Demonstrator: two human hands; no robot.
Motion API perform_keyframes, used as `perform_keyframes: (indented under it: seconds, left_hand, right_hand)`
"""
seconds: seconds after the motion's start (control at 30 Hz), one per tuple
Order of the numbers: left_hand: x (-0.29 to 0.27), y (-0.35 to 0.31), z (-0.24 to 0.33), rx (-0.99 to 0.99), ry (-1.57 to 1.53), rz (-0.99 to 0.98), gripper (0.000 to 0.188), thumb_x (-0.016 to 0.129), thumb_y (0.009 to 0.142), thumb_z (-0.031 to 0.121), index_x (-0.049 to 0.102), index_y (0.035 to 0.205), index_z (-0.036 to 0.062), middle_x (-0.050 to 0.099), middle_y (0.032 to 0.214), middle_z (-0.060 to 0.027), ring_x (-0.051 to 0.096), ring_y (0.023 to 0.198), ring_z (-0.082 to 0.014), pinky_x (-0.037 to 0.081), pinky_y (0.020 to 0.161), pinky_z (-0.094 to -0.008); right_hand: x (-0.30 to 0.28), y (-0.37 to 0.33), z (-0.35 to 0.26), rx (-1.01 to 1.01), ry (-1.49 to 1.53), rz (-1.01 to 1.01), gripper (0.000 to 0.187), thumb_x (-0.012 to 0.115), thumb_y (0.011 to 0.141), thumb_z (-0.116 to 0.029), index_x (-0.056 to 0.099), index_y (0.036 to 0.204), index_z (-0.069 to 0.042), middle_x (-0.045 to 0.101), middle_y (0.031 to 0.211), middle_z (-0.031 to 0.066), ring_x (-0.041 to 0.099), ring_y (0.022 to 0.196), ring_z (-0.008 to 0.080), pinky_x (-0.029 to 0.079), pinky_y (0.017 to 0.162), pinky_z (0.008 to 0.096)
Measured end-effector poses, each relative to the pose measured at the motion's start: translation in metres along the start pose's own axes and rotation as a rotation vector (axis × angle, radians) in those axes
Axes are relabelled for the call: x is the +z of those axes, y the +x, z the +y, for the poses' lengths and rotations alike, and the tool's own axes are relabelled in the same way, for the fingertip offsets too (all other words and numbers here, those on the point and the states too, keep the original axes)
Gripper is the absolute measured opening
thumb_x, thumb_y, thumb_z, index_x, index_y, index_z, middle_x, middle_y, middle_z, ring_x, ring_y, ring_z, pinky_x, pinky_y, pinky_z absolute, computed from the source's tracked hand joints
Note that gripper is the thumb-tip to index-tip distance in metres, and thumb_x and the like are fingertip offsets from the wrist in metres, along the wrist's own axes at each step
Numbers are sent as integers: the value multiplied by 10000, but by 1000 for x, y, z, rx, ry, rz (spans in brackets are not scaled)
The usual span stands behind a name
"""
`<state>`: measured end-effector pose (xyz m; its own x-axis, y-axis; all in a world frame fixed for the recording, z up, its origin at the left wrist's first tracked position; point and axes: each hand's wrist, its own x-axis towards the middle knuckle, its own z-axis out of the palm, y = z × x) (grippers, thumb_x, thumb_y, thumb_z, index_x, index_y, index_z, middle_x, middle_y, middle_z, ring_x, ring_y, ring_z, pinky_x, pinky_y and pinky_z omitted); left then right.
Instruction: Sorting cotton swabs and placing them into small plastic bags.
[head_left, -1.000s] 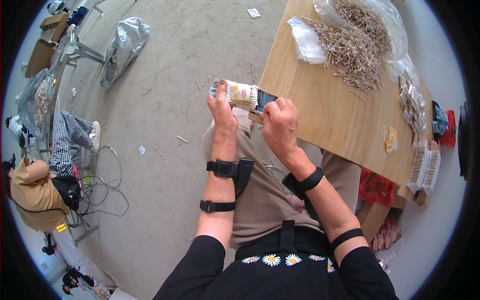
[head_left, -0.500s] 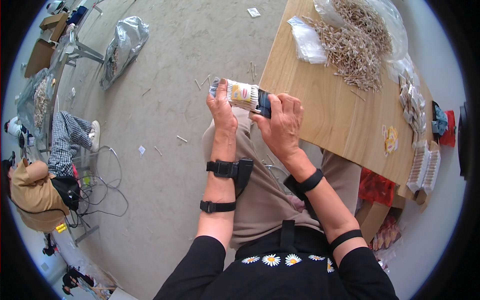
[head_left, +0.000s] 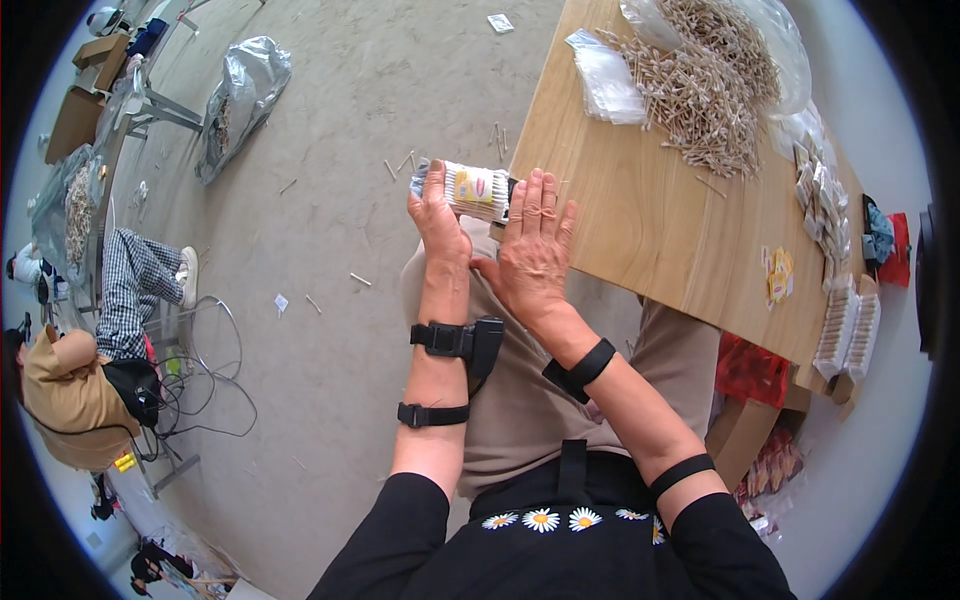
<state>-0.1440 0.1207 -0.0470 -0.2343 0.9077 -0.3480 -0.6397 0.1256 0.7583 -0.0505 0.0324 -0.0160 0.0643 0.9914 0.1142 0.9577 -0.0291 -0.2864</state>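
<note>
A bundle of cotton swabs [head_left: 478, 190] with a yellow and white label is in my left hand [head_left: 437, 225], its thumb lying over the bundle's left end. Clear plastic bunches around that end. My right hand [head_left: 535, 250] has its fingers stretched out and lies flat at the bundle's right end. Something dark, mostly hidden by those fingers, shows between my right hand and the swabs. Both hands are above my lap, beside the left corner of the wooden table [head_left: 640, 215].
On the table are a heap of loose swabs [head_left: 710, 90], clear plastic bags [head_left: 607, 85], yellow labels [head_left: 779, 275] and packed swab bundles [head_left: 838, 330]. Scattered swabs lie on the floor [head_left: 330, 190]. At left, a seated person [head_left: 75, 385] is near cables and another table.
My right hand has gone from gripping the dark piece, fingers curled, to lying flat with fingers straight against the bundle's end. The bundle stays in my left hand, slightly further left.
</note>
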Motion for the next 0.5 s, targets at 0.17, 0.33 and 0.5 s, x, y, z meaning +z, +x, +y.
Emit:
perform_keyframes:
  seconds: [0.17,0.33,0.5]
  left_hand:
    - [-1,2,-2,-15,-24,13,177,669,953,188,596,1052,61,647,956,-24,673,845,-147,582,721,-318]
    - [-5,4,-1,-12,6,15,176,655,960,190,591,1061,60,646,968,-29,672,854,-149,581,726,-318]
    - [-3,4,-1,-19,-18,-29,182,648,966,201,587,1066,62,642,980,-33,671,879,-152,579,734,-323]
  right_hand:
    - [-4,6,1,-57,5,-15,1209,839,656,-496,232,1509,109,179,1615,250,116,1530,377,74,1206,594]
    - [-12,10,17,-157,-48,-56,1214,857,634,-478,243,1523,75,197,1627,195,130,1531,355,76,1208,594]
    - [-8,22,3,-9,5,-42,1217,853,638,-492,239,1527,68,172,1635,186,100,1536,351,73,1212,586]
